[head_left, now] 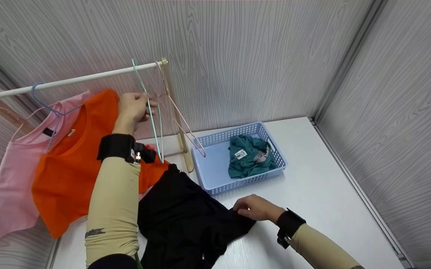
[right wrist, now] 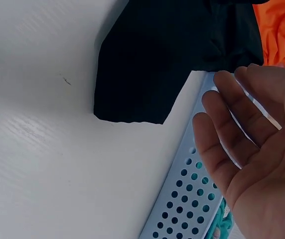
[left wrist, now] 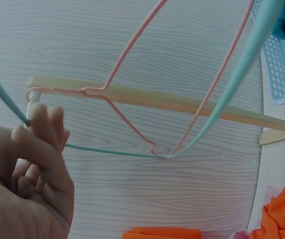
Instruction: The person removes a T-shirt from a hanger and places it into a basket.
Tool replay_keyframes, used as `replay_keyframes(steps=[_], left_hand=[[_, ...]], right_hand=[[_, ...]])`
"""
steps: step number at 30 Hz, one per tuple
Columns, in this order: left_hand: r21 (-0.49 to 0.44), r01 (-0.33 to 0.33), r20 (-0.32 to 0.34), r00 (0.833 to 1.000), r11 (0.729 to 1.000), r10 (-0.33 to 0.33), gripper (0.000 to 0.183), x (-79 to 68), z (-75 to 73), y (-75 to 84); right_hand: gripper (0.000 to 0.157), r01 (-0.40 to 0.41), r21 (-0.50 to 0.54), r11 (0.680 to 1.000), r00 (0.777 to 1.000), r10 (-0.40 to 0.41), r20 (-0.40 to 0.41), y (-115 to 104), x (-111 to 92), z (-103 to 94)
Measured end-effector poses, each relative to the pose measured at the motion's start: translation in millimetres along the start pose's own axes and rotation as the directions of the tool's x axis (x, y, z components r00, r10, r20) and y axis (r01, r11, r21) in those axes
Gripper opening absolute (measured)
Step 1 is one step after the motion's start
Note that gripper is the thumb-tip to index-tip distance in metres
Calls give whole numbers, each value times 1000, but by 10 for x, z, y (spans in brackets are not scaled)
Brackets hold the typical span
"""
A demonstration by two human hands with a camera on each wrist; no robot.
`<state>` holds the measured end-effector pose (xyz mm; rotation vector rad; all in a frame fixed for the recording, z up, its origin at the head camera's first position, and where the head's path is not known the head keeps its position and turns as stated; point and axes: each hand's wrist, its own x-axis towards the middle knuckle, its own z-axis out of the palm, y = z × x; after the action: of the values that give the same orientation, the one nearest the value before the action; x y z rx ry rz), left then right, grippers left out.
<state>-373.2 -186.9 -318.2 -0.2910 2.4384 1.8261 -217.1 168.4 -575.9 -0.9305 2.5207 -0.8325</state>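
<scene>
My left hand (head_left: 135, 106) is raised by the rail, its fingers curled round a mint-green clothes hanger (head_left: 151, 116) whose hook is up at the rail. In the left wrist view the hanger's wire (left wrist: 107, 150) passes behind the fingers. A black garment (head_left: 185, 216), apparently a shirt, lies spread on the table below. At its right-hand sleeve is my right hand (head_left: 256, 207), fingertips right by the cloth. The right wrist view has those fingers (right wrist: 222, 129) loosely bent and apart, with the sleeve (right wrist: 137, 94) beyond them.
A pink hanger (head_left: 185, 125) hangs at the rail's right end. Further left on the white rail (head_left: 88, 77) hang an orange shirt (head_left: 65, 183) and a pink shirt (head_left: 9, 190). Behind the black garment, a blue basket (head_left: 215, 168) holds a crumpled green garment (head_left: 249, 160) with a white tag.
</scene>
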Motion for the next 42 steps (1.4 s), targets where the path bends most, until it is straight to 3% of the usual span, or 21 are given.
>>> replay_keyframes(steps=[4,9,14,16,18,23,26,30,34,38,40,42], left_hand=[[63,14,72,997,998,-19,40,-34,0,-95],[100,19,90,996,995,-28,40,-77,-35,-248],[196,36,84,995,980,-53,38,-142,-84,-514],[261,34,86,995,965,-58,37,-191,-103,-663],[342,22,91,994,939,-56,36,-249,-110,-829],[491,12,127,988,871,-86,32,-408,-79,-1215],[528,4,146,985,849,-95,30,-509,-58,-1394],[559,-36,194,977,829,-88,27,-617,0,-1575],[579,-28,253,957,815,-146,25,-707,40,-1681],[587,-15,293,936,810,-195,30,-760,58,-1751],[589,-13,303,931,808,-206,32,-782,60,-1782],[595,-7,305,927,804,-218,33,-808,54,-1814]], right_hand=[[17,-1,9,1000,1000,1,10,-21,101,77],[17,8,-62,998,1000,-8,-2,-92,274,201],[32,-156,-148,977,988,155,-19,-330,501,413],[48,-256,-227,939,966,259,-19,-473,590,545],[67,-302,-351,886,949,314,-24,-603,670,702],[104,-261,-614,745,940,341,14,-810,798,1067],[110,-206,-695,688,932,354,74,-850,849,1218],[99,-155,-763,628,935,343,93,-828,874,1303],[81,-143,-749,647,955,288,67,-793,857,1326],[51,-133,-749,649,969,244,39,-757,785,1319],[37,-126,-719,683,976,216,34,-716,740,1292],[25,-116,-650,751,982,185,39,-657,691,1246]])
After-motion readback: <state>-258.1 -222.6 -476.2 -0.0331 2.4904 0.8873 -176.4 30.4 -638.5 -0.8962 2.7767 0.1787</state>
